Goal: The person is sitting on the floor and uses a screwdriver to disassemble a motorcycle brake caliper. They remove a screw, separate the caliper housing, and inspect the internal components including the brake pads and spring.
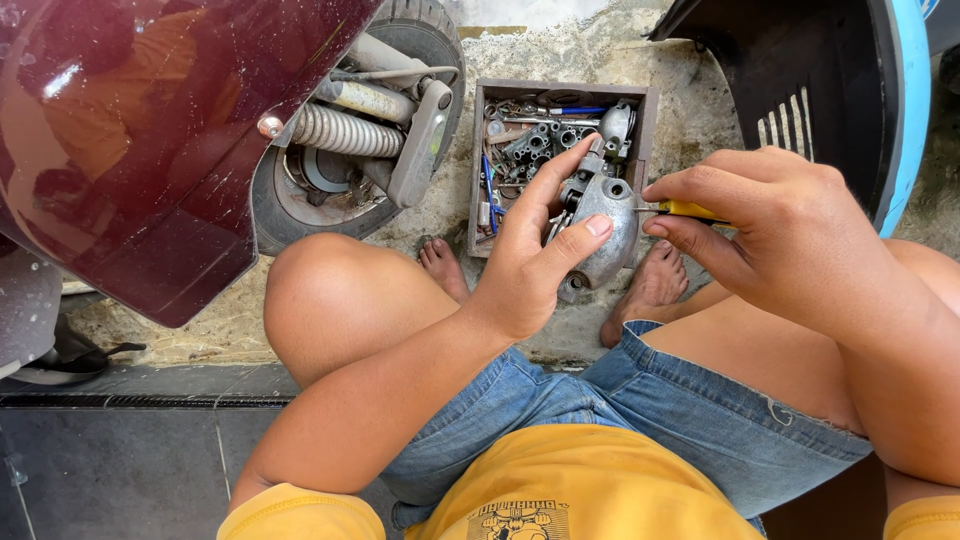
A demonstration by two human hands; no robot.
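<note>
Left hand (pixel 525 265) gripped grey cast-metal part (pixel 605 225) by its rim, above knees, near parts box (pixel 478 165). Right hand (pixel 790 235) pinched yellow-handled screwdriver (pixel 685 209) vs part. Prob. heavy, rigid, maybe greasy; hold by body edges.

shirt (pixel 570 485): yellow, short sleeves, dark printed graphic at chest | shorts (pixel 690 420): blue denim, faded, frayed hem, visible seam stitching, small hole on right leg | arms: bare below sleeves | left hand (pixel 525 265): no glove, no ring | right hand (pixel 775 225): no glove | feet (pixel 650 285): 2, bare
</note>
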